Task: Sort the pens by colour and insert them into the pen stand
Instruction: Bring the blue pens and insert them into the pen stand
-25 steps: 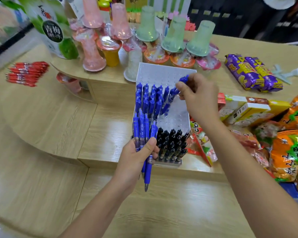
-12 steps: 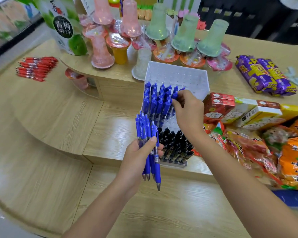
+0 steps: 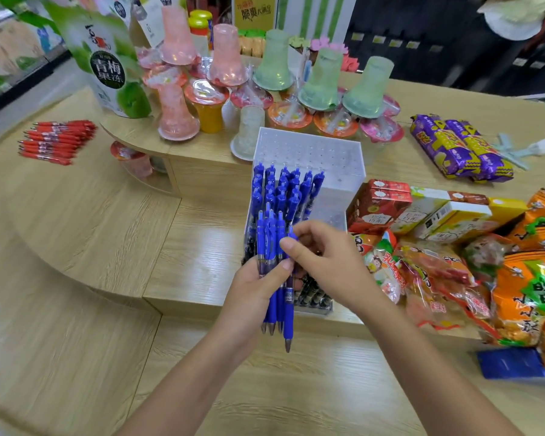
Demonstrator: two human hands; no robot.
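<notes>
My left hand [image 3: 258,287] grips a bundle of several blue pens [image 3: 272,247], tips pointing down. My right hand [image 3: 321,259] pinches the top of one blue pen in that bundle with thumb and forefinger. Behind the hands stands a clear, perforated pen stand [image 3: 337,162]. Blue pens in the stand [image 3: 283,190] fill its left middle rows. Black pens [image 3: 312,292] fill the front rows, partly hidden by my hands. A pile of red pens [image 3: 57,141] lies on the counter at the far left.
Jelly cups and plastic cups [image 3: 274,61] crowd the raised shelf behind the stand. A green jelly bag [image 3: 107,64] stands at back left. Snack boxes [image 3: 378,206] and orange snack packets [image 3: 529,278] lie close on the right. Purple packets [image 3: 460,149] sit further back.
My right hand left the stand's blue rows, where it set a pen, and came back to the bundle in my left hand, now pinching one pen's top.
</notes>
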